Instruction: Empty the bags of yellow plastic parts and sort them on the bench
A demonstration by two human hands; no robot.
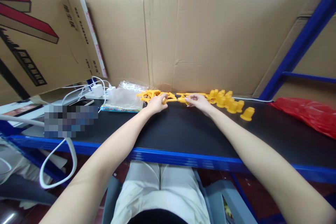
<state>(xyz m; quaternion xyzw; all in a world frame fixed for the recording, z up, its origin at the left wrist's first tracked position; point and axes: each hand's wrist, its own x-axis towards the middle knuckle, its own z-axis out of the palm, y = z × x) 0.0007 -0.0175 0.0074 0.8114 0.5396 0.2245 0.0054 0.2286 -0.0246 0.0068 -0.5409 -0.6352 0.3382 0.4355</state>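
Note:
Yellow openwork plastic parts [149, 93] lie in a row toward the back of the black tabletop [181, 129]. My left hand [156, 103] is closed at the right end of this group, its fingers curled round a yellow plastic piece [164, 101]. A short way to the right, my right hand [198, 103] pinches a slim yellow plastic part [183, 100] between thumb and fingers. Just behind it runs a long thin yellow strip [193, 94]. Several yellow flanged plastic cups [231, 106] stand upside down beside my right hand, with one cup [247, 113] nearer me.
Left of my hands lies a clear plastic bag [124, 98]. Farther left are white chargers [97, 90], cables and a phone [81, 102]. A red plastic bag [307, 113] lies at the right. Cardboard [210, 38] walls the back; a blue rail [181, 157] edges the front.

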